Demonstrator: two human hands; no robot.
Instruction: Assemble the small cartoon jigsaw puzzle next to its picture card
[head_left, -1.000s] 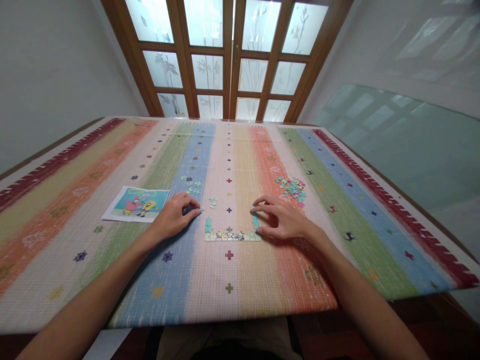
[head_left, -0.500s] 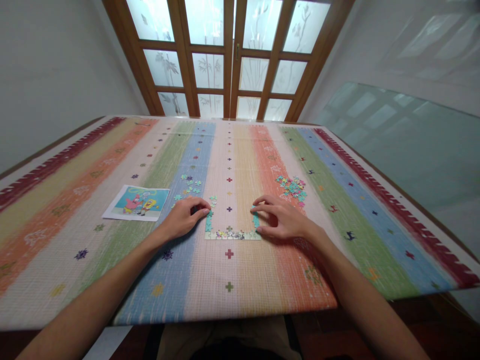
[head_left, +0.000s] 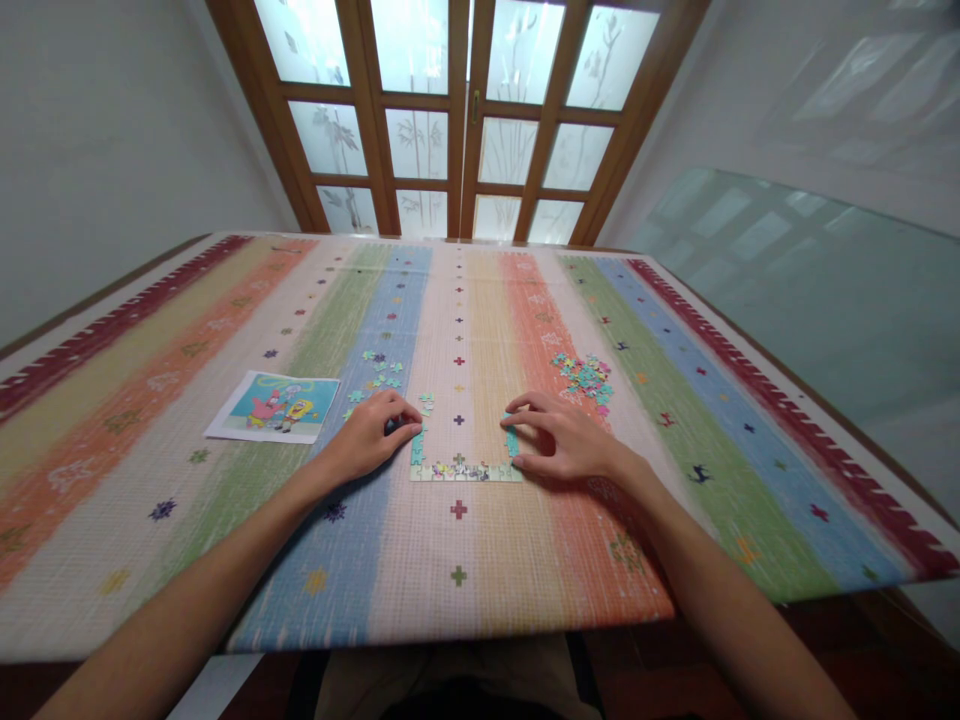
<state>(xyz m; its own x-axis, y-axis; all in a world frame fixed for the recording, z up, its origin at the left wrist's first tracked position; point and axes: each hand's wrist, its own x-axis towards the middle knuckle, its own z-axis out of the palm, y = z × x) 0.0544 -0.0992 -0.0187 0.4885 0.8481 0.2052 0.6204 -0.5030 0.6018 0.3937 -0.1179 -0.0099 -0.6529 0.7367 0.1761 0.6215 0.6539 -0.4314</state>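
Far left, the reference picture (head_left: 274, 406) lies flat on the surface (head_left: 480, 580), well apart from the action. The left hand (head_left: 371, 436) is curled, fingertips right against the top of the left upright (head_left: 417, 449) of the puzzle border (head_left: 465, 470). Whether it pinches a piece, I cannot tell. That upright sits just right of those fingertips and runs away from the person. The border's bottom strip runs left to right between both hands. The right hand (head_left: 562, 440), fingers spread and unclenched, brackets the short right upright (head_left: 511, 440) with forefinger and thumb. Loose pieces (head_left: 585, 374) lie just beyond it.

Frosted wooden doors (head_left: 459, 110) (daylit), pale walls (head_left: 112, 140).
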